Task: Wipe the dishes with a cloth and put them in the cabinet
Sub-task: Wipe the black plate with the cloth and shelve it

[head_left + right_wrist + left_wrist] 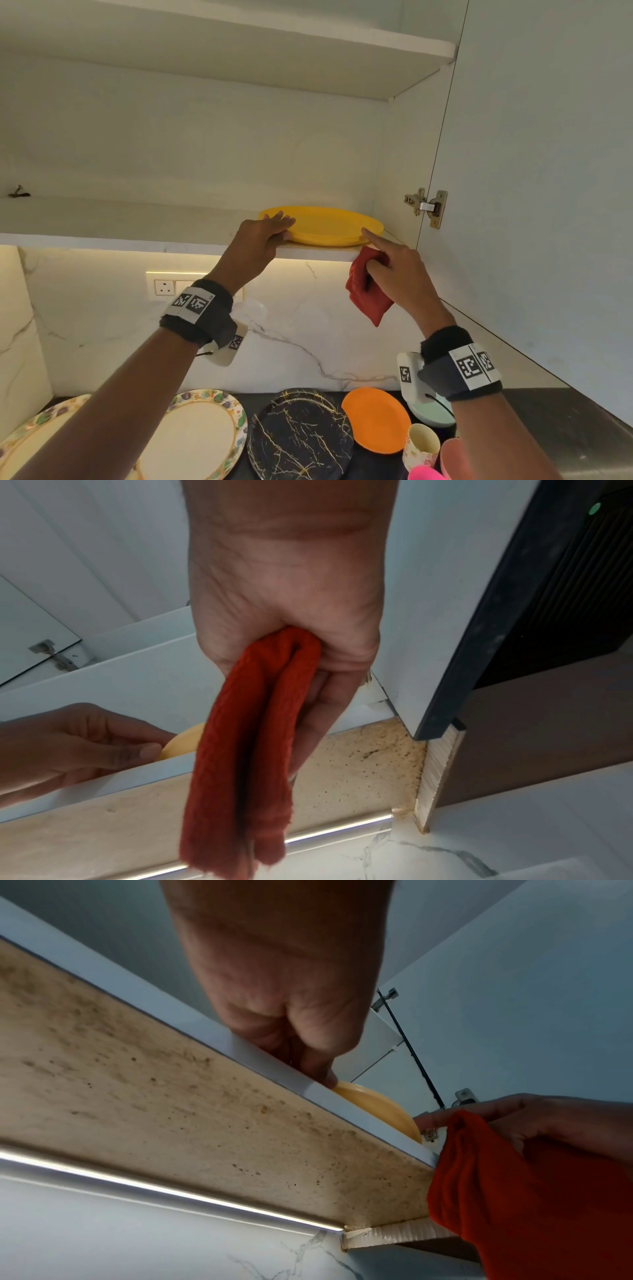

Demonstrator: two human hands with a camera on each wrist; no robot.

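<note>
Two hands are raised to the lower cabinet shelf (137, 219), where a stack of yellow plates (325, 226) sits toward its right end, near the hinge (426, 207) of the open door. The left hand (260, 236) rests on the stack's rim at 9 o'clock — fingers straight over the top, thumb against the edge. The right hand (394, 270) clenches a folded red cloth (368, 291) that hangs below the shelf edge, while its index finger points out and touches the stack's rim at about 4 o'clock. Down on the dark counter (534, 428) lie two floral plates (195, 435), a black marbled plate (299, 435), an orange plate (376, 421) and cups (421, 445).
</note>
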